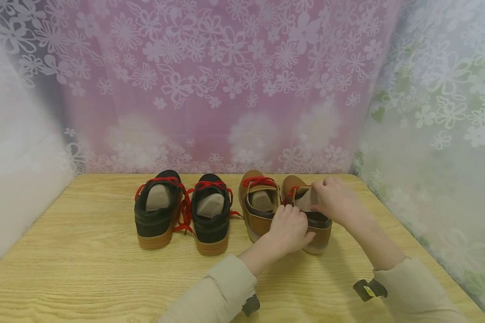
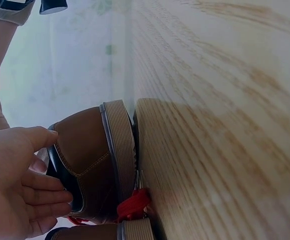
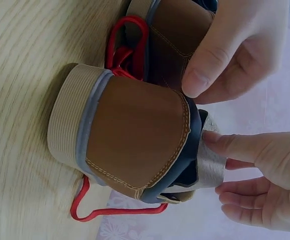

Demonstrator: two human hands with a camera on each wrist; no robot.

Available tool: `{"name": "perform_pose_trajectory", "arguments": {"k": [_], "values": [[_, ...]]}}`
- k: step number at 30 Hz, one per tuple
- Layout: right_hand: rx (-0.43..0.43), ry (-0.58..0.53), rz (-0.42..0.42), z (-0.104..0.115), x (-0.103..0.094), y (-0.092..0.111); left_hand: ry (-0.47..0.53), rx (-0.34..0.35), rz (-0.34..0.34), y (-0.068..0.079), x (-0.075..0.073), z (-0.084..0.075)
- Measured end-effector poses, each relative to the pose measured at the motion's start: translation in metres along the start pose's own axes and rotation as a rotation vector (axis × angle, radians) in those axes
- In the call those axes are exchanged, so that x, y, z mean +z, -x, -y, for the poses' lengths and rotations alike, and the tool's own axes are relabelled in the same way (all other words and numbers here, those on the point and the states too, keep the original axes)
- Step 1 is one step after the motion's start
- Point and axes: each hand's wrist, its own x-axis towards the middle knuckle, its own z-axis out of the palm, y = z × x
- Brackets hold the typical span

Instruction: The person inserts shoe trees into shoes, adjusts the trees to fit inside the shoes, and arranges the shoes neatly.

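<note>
Two brown shoes with red laces stand side by side at the right. The right brown shoe (image 3: pixel 135 132) has a dark lining and a ribbed pale sole. My right hand (image 1: pixel 335 199) pinches the grey-beige stuffing (image 3: pixel 212 160) that sticks up from this shoe's opening, thumb on one side and fingers on the other. At the heel collar, my left hand (image 2: pixel 25 185) has its thumb and loosely extended fingers spread right at the edge. The left brown shoe (image 1: pixel 250 215) also holds a stuffing piece (image 1: pixel 261 200). My left hand partly covers both brown shoes in the head view.
To the left stand two black shoes, the outer black shoe (image 1: pixel 155 224) and the inner black shoe (image 1: pixel 211 229), also red-laced and stuffed. All are on a wood-grain table (image 1: pixel 85 269). A pink flowered curtain (image 1: pixel 210 89) hangs behind, with pale sheets at both sides.
</note>
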Motion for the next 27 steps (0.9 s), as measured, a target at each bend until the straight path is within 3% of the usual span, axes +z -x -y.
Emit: {"name": "perform_pose_trajectory", "arguments": {"k": [11,27], "values": [[0.026,-0.058,0.02,0.002,0.008,-0.001,0.01,-0.001,-0.005,0.0,0.0,0.0],[0.03,-0.072,-0.046,0.002,0.018,-0.003,0.013,0.02,-0.026,0.0,0.003,0.002]]}}
